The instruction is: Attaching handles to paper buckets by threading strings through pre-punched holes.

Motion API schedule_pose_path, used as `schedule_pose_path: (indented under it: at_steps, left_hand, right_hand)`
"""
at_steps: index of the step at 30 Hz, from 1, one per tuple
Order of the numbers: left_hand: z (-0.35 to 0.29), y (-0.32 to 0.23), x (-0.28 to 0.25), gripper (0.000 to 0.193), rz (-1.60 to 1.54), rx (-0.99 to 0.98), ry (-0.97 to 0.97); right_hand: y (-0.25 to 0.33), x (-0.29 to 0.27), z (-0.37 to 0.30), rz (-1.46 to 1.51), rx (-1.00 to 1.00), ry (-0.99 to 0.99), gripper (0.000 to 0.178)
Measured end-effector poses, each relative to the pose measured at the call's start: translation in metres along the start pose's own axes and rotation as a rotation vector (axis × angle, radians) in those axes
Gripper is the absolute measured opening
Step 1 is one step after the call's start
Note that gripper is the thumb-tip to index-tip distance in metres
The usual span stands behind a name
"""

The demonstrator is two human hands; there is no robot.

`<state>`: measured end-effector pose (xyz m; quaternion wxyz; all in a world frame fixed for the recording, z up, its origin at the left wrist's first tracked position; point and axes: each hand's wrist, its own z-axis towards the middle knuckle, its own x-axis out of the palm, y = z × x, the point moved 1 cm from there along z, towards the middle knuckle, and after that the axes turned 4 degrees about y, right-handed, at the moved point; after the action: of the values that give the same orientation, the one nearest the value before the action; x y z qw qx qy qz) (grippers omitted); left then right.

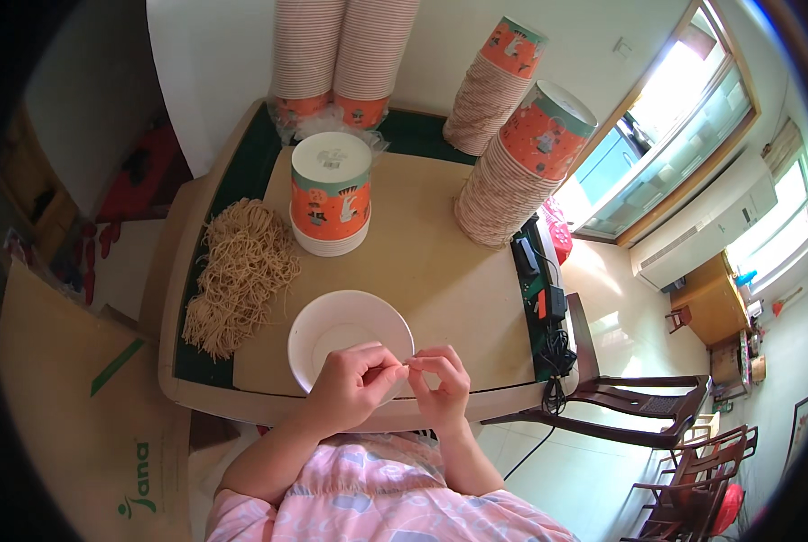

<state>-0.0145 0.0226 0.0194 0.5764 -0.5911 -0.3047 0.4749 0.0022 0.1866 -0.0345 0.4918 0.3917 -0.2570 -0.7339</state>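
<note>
Over the near rim of a white paper bowl (332, 318), my left hand (357, 384) is closed in a pinch. Close to its fingertips, my right hand (440, 379) pinches too, thumb against forefinger. Something tiny and pale may run between the two pinches, too small to name. The bowl stands upright with its open side up. Left of it lies a tangled heap of thin beige strands (241, 275). Behind the bowl, a short stack of orange paper buckets (332, 203) stands upside down.
Tall stacks of paper buckets stand at the back left (309, 54) and right (512, 172), some in clear plastic. A power strip and black cable (557, 352) run along the table's right edge. A brown cardboard box (70, 397) is at the left, a dark wooden chair (639, 406) at the right.
</note>
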Motion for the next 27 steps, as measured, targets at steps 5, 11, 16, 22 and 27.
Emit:
schedule_pose_path:
  at_steps: [5, 11, 16, 22, 27]
  left_hand:
    - [-0.005, -0.011, -0.009, 0.01, -0.199, -0.011, 0.014]
    - [-0.008, -0.021, -0.021, 0.011, -0.224, -0.042, 0.012]
    - [-0.007, -0.014, -0.046, 0.011, -0.238, -0.075, -0.051]
    - [-0.009, -0.003, -0.046, 0.022, -0.502, -0.151, -0.069]
    - [-0.008, 0.016, -0.045, 0.03, -0.747, -0.193, 0.003]
  right_hand:
    - [-0.019, -0.003, -0.01, 0.056, 0.14, 0.015, 0.016]
    - [-0.036, -0.01, -0.018, 0.283, 0.332, 0.048, 0.012]
    - [-0.053, -0.035, 0.029, 0.357, 0.491, 0.183, 0.005]
    - [-0.087, -0.041, 0.087, 0.371, 0.527, 0.368, 0.007]
    - [-0.107, -0.026, 0.111, 0.386, 0.614, 0.54, 0.014]
